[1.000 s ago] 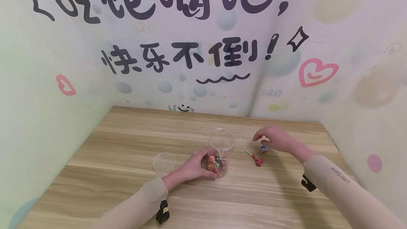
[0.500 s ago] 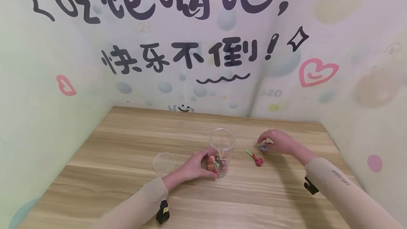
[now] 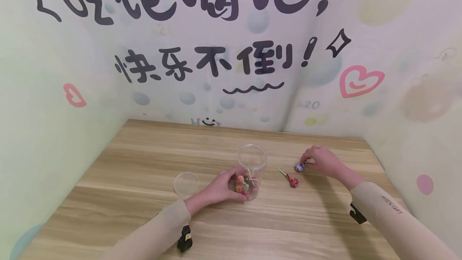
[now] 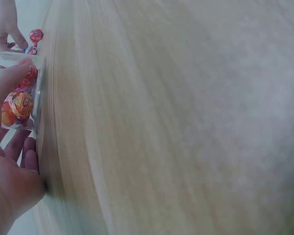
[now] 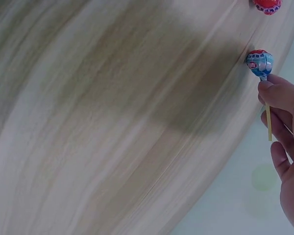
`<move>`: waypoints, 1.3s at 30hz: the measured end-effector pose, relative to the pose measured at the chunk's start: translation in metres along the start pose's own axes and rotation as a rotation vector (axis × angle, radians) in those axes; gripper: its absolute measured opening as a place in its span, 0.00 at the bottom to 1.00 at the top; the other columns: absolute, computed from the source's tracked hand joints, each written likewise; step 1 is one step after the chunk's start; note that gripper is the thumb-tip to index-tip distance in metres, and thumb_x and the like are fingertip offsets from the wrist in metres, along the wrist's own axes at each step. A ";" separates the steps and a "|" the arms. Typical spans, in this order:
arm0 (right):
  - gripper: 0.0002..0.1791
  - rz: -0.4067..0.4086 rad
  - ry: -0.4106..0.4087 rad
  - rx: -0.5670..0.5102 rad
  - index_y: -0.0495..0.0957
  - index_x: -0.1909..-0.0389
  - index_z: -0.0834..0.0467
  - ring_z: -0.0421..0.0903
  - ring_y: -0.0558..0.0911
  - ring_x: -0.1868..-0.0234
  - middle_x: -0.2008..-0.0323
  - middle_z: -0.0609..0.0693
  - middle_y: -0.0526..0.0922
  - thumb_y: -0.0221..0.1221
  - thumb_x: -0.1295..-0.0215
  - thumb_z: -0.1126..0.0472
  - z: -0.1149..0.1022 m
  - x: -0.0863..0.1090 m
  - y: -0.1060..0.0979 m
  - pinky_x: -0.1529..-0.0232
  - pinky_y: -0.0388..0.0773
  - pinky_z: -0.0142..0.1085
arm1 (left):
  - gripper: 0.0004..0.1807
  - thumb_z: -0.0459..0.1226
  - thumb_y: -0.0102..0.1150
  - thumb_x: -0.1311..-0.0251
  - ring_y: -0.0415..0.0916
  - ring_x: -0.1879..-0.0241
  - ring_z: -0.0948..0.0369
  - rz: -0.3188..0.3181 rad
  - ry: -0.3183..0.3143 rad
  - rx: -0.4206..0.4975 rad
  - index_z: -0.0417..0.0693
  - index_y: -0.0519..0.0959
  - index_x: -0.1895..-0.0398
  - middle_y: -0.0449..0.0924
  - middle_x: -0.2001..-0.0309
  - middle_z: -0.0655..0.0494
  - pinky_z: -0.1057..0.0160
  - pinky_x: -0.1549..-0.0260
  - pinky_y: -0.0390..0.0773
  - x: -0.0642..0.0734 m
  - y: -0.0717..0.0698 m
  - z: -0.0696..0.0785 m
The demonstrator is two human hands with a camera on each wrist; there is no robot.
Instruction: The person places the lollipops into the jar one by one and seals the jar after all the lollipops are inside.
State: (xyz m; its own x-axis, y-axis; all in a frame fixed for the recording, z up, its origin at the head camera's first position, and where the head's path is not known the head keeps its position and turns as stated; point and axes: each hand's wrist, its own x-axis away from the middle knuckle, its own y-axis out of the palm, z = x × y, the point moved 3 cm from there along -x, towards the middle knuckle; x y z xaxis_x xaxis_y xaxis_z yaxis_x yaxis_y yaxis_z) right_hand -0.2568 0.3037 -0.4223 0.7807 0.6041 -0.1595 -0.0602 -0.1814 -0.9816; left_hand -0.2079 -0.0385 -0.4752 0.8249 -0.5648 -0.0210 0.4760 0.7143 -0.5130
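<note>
My left hand [image 3: 221, 187] grips the lower side of a clear plastic jar [image 3: 252, 159] that stands upright and uncovered. Several wrapped lollipops, orange and red ones [image 4: 19, 105] among them, lie in its bottom. To the right of the jar, my right hand [image 3: 325, 161] pinches a blue-wrapped lollipop [image 5: 260, 63] just below its head, between thumb and fingers. Its yellow stick [image 5: 269, 120] runs down past the fingers in the right wrist view. Between the jar and this hand, a red lollipop [image 3: 294, 182] with a green stick lies on the table.
A clear round lid [image 3: 186, 184] lies flat to the left of the jar. The wood-grain table [image 3: 144, 163] meets a printed wall [image 3: 202, 103] at the back, with more wall on both sides.
My right hand has shifted right and closed its fingers on the blue lollipop, which has turned and moved slightly. The left hand and the jar stay where they were.
</note>
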 end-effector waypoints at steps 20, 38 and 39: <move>0.10 -0.082 0.033 -0.081 0.86 0.69 0.55 0.41 0.83 0.68 0.70 0.47 0.88 0.67 0.47 0.73 0.002 0.002 -0.002 0.64 0.80 0.36 | 0.43 0.41 0.81 0.60 0.75 0.42 0.59 0.006 0.019 -0.009 0.53 0.72 0.36 0.81 0.43 0.58 0.53 0.35 0.69 -0.003 -0.001 0.000; 0.10 -0.076 0.033 -0.094 0.86 0.66 0.58 0.49 0.86 0.65 0.67 0.51 0.89 0.66 0.47 0.74 0.003 -0.001 -0.011 0.61 0.83 0.43 | 0.42 0.42 0.81 0.60 0.75 0.42 0.59 0.001 -0.015 -0.018 0.54 0.72 0.37 0.81 0.45 0.58 0.53 0.36 0.69 -0.001 0.000 0.000; 0.10 -0.073 0.029 -0.099 0.86 0.66 0.58 0.49 0.86 0.65 0.67 0.51 0.89 0.66 0.47 0.74 0.003 -0.002 -0.013 0.62 0.83 0.42 | 0.42 0.42 0.81 0.60 0.74 0.42 0.60 0.002 -0.016 -0.019 0.55 0.72 0.37 0.80 0.44 0.58 0.53 0.36 0.69 -0.001 0.000 0.000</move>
State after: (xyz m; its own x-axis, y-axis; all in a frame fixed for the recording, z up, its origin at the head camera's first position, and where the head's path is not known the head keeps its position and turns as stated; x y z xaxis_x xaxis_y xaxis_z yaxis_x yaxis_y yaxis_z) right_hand -0.2592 0.3068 -0.4097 0.7988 0.5958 -0.0836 0.0581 -0.2146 -0.9750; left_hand -0.2088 -0.0386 -0.4752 0.8307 -0.5566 -0.0085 0.4685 0.7074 -0.5293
